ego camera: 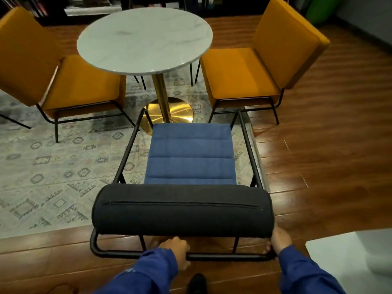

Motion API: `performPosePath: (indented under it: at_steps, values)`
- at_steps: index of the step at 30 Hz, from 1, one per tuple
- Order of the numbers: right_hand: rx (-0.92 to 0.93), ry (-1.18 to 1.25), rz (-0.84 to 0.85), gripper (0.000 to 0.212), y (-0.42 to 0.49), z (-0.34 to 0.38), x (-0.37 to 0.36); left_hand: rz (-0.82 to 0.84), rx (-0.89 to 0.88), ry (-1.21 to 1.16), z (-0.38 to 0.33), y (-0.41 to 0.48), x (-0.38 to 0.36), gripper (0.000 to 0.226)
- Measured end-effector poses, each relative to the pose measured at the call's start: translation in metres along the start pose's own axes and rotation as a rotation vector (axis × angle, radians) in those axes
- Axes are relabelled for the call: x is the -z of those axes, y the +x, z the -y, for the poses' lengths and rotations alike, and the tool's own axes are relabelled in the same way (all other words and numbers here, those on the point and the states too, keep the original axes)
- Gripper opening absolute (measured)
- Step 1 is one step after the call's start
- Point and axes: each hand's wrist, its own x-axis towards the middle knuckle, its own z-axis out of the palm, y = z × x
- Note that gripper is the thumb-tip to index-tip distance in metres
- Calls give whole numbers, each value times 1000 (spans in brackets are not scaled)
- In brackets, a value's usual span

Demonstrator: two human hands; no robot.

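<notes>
- Bottom edge: dark shoe [197, 283] between blue sleeves [152, 270], both arms reaching forward and down.
- Fingers of left hand [177, 250] wrapped over rear rail [222, 257] of armchair [191, 153], near rail's middle.
- Fingers of right hand [280, 240] clamped on right rear corner of frame, just under end of black bolster [182, 211]; fingertips curled in below, partly hidden.
- Armchair straight ahead of both hands, held at its back; blue seat pointing away, toward gold base [169, 114] of round marble worktop [144, 39].
- Long axis of bolster and rail running left-right, square to both forearms.
- Left hand nearer chair's centreline; right hand out at the corner, probably the better lever for turning.
- Grip off-centre: nothing on left end of rail, so likely yaw under a straight push. Worth steering with right hand.
- Rear of frame on wood floor [328, 145], front half over patterned rug [53, 166]; front bar very near gold base, contact not resolvable.
- Flanking worktop: yellow chair on left [80, 85], yellow chair on right [239, 73]; right one's front leg near armchair's front corner.
- Probably little room ahead; small nudge or lift-and-set more plausible than a long slide.
</notes>
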Motion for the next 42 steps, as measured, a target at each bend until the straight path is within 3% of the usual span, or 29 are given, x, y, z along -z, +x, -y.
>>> performPosePath:
  at_steps: [1, 2, 3, 6, 12, 18, 24, 27, 31, 37, 42]
  values:
    - [-22, -76, 120, 45, 15, 26, 108, 4, 5, -24, 4, -3, 4, 13]
    - [28, 26, -75, 42, 38, 18, 155, 16, -6, -27, 7, -7, 8, 18]
    - [55, -121, -192, 41, 40, 8, 155, 18, -23, -36, 10, -9, 10, 22]
    - [173, -242, -222, 44, 49, 17, 158, -75, -48, -48, 21, -25, 27, 22]
    - [239, -142, -224, 46, 51, 50, 161, -522, -108, -256, 46, -62, 87, 20]
    - [298, -155, -247, 12, 63, 104, 156, -828, -48, -430, 80, -65, 165, 18]
    - [299, -213, -289, 1, 79, 154, 148, -909, 65, -498, 128, -26, 219, 11]
    - [278, -221, -310, 8, 91, 175, 135, -921, 118, -550, 154, -1, 236, 9]
    - [246, -261, -324, 25, 110, 198, 112, -868, 189, -551, 186, 31, 248, 27]
    - [163, -356, -353, 32, 131, 211, 99, -748, 260, -624, 205, 60, 253, 50]
    - [101, -382, -388, 41, 149, 205, 99, -701, 313, -812, 212, 81, 246, 49]
